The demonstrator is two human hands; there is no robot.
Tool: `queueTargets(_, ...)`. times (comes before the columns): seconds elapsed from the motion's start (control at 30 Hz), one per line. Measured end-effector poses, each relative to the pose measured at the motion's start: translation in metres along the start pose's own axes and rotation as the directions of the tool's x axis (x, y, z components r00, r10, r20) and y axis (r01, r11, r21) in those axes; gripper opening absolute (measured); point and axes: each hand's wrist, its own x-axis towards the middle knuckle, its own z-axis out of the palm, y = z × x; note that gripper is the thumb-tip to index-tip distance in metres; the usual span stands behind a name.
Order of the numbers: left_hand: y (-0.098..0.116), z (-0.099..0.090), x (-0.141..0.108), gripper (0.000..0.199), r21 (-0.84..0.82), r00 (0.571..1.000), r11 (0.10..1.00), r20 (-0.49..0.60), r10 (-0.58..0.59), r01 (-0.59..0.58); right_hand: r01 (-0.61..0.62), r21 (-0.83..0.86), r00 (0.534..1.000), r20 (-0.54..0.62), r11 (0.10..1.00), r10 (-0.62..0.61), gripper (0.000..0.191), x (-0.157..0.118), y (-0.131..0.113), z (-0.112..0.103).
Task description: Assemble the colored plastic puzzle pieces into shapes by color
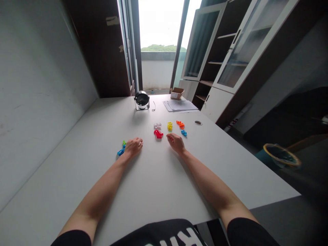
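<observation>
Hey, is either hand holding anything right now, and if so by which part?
I can't tell: nothing shows gripped in the left hand or right hand, but something small could be hidden inside.

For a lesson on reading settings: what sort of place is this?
Probably an office or study, judging by the broad white table, the papers lying on it and the glass-doored cabinet.

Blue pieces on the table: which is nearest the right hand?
The blue piece just beyond the right hand, on the near side of the orange cluster; the other blue lies by the left hand, near a green one.
</observation>
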Motion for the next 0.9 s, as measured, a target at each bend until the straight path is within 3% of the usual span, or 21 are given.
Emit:
queueTargets(0.33, 0.008, -0.0046, -0.0014, 0.023, -0.026, 0.995, 0.995, 0.032, 0.093, -0.092, 0.038, 0.0, 0.999, -0.022, 0.999, -0.038, 0.022, 0.0003, 0.0029, 0.0029)
queueTargets(0.4, 0.006, -0.0042, -0.001, 0.02, -0.004, 0.998, 0.998, -0.011, 0.055, -0.055, 0.041, 0.0, 0.999, -0.024, 0.999, -0.041, 0.021, 0.0004, 0.0027, 0.0028)
queueTargets(0.53, 0.0013, -0.0031, -0.0014, 0.018, 0.094, 0.988, 0.988, -0.103, -0.116, 0.125, 0.019, -0.003, 1.0, -0.017, 1.0, -0.019, 0.021, 0.0003, 0.0012, 0.0021)
queueTargets(0.63, -0.0003, -0.0022, -0.0028, 0.019, 0.122, 0.978, 0.971, -0.072, -0.198, 0.206, 0.016, -0.006, 1.0, -0.008, 1.0, -0.016, 0.021, 0.0001, -0.0001, 0.0015)
queueTargets(0.73, 0.0008, -0.0013, -0.004, 0.02, 0.119, 0.977, 0.97, -0.034, -0.209, 0.212, 0.012, -0.007, 1.0, -0.009, 1.0, -0.012, 0.022, 0.0001, -0.0009, 0.0015)
queueTargets(0.9, 0.0047, -0.0035, -0.0033, 0.02, 0.06, 0.992, 0.99, -0.037, -0.122, 0.124, 0.015, -0.005, 1.0, -0.01, 1.0, -0.015, 0.022, -0.0003, -0.0006, 0.0021)
